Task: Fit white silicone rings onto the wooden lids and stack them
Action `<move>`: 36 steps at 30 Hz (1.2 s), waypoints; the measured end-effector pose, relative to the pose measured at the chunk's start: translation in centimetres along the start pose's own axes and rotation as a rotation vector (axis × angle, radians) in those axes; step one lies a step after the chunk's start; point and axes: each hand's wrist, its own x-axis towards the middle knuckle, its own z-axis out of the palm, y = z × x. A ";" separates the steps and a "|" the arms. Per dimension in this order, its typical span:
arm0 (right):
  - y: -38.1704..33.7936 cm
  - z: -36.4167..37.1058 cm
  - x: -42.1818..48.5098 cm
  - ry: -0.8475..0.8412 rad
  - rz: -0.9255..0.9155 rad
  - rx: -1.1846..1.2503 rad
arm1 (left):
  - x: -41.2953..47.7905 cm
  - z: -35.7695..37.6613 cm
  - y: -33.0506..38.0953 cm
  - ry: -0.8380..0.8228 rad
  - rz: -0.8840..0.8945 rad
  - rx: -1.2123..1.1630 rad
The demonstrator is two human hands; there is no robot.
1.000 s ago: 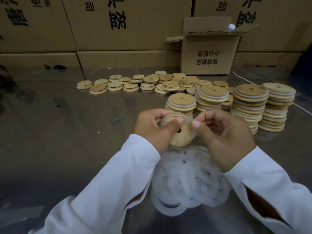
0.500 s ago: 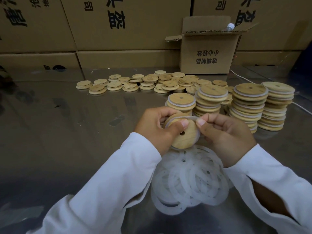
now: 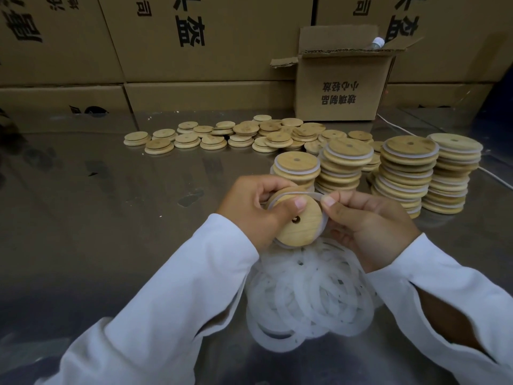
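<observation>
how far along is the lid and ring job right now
Done: four stacks of ringed lids on the right. In hand: the left hand grips one lid while the right hand pinches a ring over its rim. Left: the scattered bare lids behind and the pile of loose rings.

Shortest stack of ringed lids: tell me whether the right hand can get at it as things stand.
Probably yes. The stack stands just beyond the right hand, and only the held lid lies partly before it. But the hand pinches the ring and would have to let go first.
</observation>
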 end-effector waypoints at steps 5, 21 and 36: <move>-0.5 0.0 -0.1 -0.026 0.000 0.019 | -0.1 0.1 0.2 0.010 0.022 -0.046; -0.5 -0.4 -0.2 -0.095 -0.016 0.009 | 0.0 1.6 -0.5 0.140 -0.199 -0.341; -1.2 -0.4 -0.5 -0.146 -0.074 -0.089 | 0.4 1.4 -0.4 0.188 -0.229 -0.464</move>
